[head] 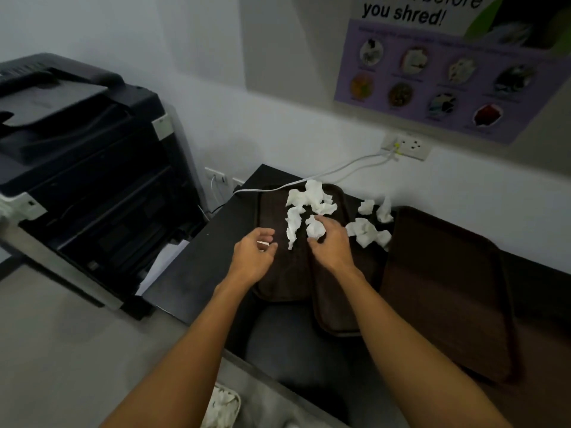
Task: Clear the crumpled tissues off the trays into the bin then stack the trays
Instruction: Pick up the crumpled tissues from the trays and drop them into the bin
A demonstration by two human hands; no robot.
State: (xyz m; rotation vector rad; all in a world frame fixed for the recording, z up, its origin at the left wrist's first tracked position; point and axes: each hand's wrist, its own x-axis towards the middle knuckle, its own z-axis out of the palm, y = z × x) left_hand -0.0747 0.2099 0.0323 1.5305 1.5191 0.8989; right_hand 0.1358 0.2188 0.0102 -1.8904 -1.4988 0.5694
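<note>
Three dark brown trays lie side by side on a black counter: a left tray (272,273), a middle tray (336,313) and a bare right tray (448,291). Several white crumpled tissues (312,196) lie at the far end of the left tray, and several more tissues (367,231) lie on the middle tray's far end. My right hand (332,242) grips one crumpled tissue (315,227) between the two groups. My left hand (255,254) hovers over the left tray, fingers curled around a small white scrap (263,244). The bin (222,406), holding white tissues, shows at the bottom edge.
A large black printer (92,168) stands to the left of the counter (197,273). White cables (340,171) run from a wall socket (406,146) across the counter's far edge. A poster (448,78) hangs on the wall above.
</note>
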